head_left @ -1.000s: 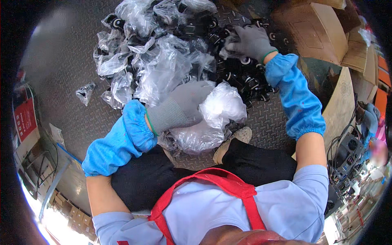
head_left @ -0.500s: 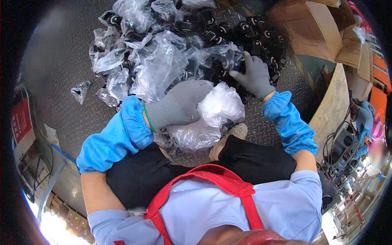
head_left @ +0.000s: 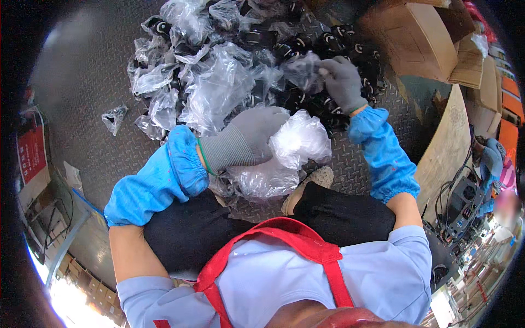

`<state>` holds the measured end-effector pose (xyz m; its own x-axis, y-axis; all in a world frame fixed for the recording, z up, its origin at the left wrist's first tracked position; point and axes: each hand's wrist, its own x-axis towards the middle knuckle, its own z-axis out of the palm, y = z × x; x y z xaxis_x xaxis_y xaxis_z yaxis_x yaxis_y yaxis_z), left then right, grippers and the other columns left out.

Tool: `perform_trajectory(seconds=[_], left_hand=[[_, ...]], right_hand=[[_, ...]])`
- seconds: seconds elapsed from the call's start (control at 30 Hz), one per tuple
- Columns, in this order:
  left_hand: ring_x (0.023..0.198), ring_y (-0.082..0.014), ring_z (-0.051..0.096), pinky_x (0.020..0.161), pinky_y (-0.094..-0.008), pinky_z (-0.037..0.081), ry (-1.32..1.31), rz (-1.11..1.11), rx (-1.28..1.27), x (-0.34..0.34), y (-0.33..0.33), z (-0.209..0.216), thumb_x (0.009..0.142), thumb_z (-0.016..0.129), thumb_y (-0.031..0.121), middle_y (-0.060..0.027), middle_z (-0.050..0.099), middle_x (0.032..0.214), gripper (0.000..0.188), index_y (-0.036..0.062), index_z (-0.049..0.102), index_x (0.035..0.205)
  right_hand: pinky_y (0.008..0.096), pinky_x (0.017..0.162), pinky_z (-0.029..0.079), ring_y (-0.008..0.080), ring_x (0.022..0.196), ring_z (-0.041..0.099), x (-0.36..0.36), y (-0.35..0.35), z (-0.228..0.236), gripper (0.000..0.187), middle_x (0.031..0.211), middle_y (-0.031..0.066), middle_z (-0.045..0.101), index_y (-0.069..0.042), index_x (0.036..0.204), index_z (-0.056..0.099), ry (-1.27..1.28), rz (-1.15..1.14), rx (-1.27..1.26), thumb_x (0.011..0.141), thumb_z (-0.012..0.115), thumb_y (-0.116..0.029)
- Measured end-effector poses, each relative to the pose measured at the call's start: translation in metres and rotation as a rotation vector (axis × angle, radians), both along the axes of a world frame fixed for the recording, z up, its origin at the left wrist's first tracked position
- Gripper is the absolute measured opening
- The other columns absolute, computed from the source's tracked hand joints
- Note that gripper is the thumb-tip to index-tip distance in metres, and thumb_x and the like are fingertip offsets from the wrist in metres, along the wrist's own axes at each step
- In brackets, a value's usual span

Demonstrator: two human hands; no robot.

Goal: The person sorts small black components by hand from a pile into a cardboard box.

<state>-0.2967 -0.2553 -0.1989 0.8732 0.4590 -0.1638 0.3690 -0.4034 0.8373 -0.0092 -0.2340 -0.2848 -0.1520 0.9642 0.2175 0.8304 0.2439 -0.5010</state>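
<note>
Right hand [head_left: 344, 86] shifted forward, pinching crinkled clear bag [head_left: 303, 72]

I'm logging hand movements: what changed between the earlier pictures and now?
The right hand drew back toward the body with thumb and fingers spread, then moved forward again; its fingertips are now at a clear bag, though whether they grip it is unclear. The left hand stayed at the bunched clear plastic.

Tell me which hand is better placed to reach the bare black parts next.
Right, probably: the right hand is over the black parts, while the left hand is farther off, at the whitish plastic.
</note>
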Motion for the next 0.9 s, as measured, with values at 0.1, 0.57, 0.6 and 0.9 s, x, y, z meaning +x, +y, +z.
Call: perform_trajectory(seconds=[0.1, 0.57, 0.6, 0.9], left_hand=[[0.104, -0.0364, 0.057, 0.091, -0.0422, 0.047, -0.021, 0.070, 0.019, -0.012, 0.005, 0.005, 0.060, 0.071, 0.011, -0.0162, 0.058, 0.110, 0.055, 0.0037, 0.056, 0.112], [0.113, -0.0337, 0.056, 0.092, -0.0411, 0.047, -0.176, 0.155, 0.169, 0.004, 0.026, 0.026, 0.075, 0.074, 0.026, -0.0160, 0.053, 0.129, 0.045, 0.0061, 0.061, 0.113], [0.116, -0.0353, 0.054, 0.093, -0.0422, 0.046, -0.161, 0.106, 0.129, 0.002, 0.031, 0.026, 0.075, 0.074, 0.025, -0.0176, 0.052, 0.131, 0.045, 0.0059, 0.061, 0.114], [0.103, -0.0261, 0.063, 0.090, -0.0359, 0.047, -0.259, 0.294, -0.193, -0.024, 0.027, 0.014, 0.076, 0.076, 0.020, -0.0113, 0.065, 0.114, 0.052, 0.0044, 0.057, 0.122]], right_hand=[[0.0432, 0.063, 0.048, 0.0347, 0.073, 0.059, -0.004, -0.003, 0.053, 0.015, 0.081, 0.0126, 0.060, -0.011, 0.094, 0.066, -0.080, -0.103, 0.123, 0.081, 0.066, -0.017], [0.0315, 0.069, 0.049, 0.0226, 0.078, 0.063, -0.038, -0.031, 0.110, 0.016, 0.086, 0.0122, 0.064, 0.000, 0.098, 0.065, 0.320, -0.007, -0.160, 0.086, 0.066, -0.010], [0.0297, 0.075, 0.049, 0.0201, 0.085, 0.063, -0.048, -0.035, 0.107, 0.022, 0.091, 0.0116, 0.065, 0.001, 0.105, 0.064, 0.563, 0.079, -0.390, 0.085, 0.066, -0.009], [0.0427, 0.087, 0.050, 0.0351, 0.098, 0.063, -0.010, 0.170, -0.030, 0.074, 0.115, 0.0217, 0.063, 0.001, 0.121, 0.058, -0.031, -0.223, -0.367, 0.073, 0.071, -0.054]])
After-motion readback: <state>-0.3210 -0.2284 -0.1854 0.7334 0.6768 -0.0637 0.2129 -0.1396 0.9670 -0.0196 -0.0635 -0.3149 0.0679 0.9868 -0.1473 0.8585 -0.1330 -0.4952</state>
